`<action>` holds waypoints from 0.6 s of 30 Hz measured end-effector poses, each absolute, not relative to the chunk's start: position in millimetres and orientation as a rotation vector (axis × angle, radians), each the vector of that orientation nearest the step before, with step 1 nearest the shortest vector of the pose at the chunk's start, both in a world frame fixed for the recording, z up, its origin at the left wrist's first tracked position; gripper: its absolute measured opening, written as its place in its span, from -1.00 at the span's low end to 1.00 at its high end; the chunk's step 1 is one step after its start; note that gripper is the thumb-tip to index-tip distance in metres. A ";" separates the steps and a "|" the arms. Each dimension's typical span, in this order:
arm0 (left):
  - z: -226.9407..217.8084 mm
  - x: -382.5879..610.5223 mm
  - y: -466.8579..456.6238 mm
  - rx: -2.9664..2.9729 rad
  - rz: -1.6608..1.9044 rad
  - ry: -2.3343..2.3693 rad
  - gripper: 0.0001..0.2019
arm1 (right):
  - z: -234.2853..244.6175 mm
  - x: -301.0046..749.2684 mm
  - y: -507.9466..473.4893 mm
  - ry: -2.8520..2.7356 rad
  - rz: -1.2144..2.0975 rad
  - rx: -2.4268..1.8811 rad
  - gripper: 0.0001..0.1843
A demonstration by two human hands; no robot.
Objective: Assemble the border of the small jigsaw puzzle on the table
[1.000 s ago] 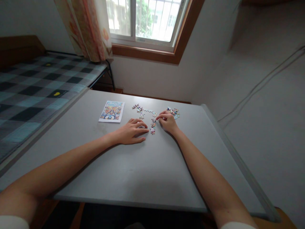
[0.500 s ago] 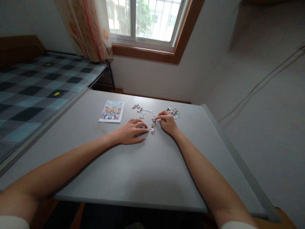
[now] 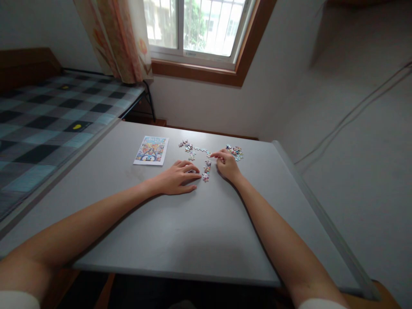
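Grey desk (image 3: 180, 240): jigsaw strip (image 3: 206, 171) running near to far, jigsaw row (image 3: 201, 149) beyond far end. Left hand (image 3: 178, 177) spread, fingertips just beside strip; right hand (image 3: 228, 165) with index fingertip by row's right end, any pinch impossible to tell. Advisable: light pressure, left fingers steadying strip, edges aligned before pressing, printed sheet (image 3: 151, 150) at left for reference.

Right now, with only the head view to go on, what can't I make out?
All in the head view:
What lies beneath the left hand: covered by the hand itself.
Whether the right hand pinches a piece: too small at the fingertips.
Designs on single pieces in the right-hand pile: too small.
The title on the printed sheet: small and blurred.
The window's top: cut off by the upper edge.
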State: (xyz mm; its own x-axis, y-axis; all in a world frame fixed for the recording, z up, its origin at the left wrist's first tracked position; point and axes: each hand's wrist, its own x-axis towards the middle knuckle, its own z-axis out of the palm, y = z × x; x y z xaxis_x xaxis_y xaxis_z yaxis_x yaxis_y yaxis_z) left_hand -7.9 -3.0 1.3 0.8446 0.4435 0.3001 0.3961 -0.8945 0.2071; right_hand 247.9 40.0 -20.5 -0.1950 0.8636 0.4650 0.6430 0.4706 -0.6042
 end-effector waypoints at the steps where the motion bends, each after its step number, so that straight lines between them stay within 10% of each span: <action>1: 1.4 -8.0 -3.2 2.885 0.518 0.661 -0.62 | -19.9 248.0 39.8 -1.904 0.332 -1.291 -0.65; 18: 5.7 -6.9 -6.7 2.934 0.435 0.496 -0.46 | -17.8 244.5 35.7 -1.962 0.279 -1.419 -0.87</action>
State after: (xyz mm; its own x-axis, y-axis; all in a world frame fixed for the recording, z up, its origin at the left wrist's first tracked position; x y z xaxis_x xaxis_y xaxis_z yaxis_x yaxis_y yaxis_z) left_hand -6.9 -6.7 5.7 0.9041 0.3399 0.2590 0.3013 -0.9368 0.1777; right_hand 244.5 35.7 -17.8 -0.1648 0.8999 0.4038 0.7516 0.3797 -0.5394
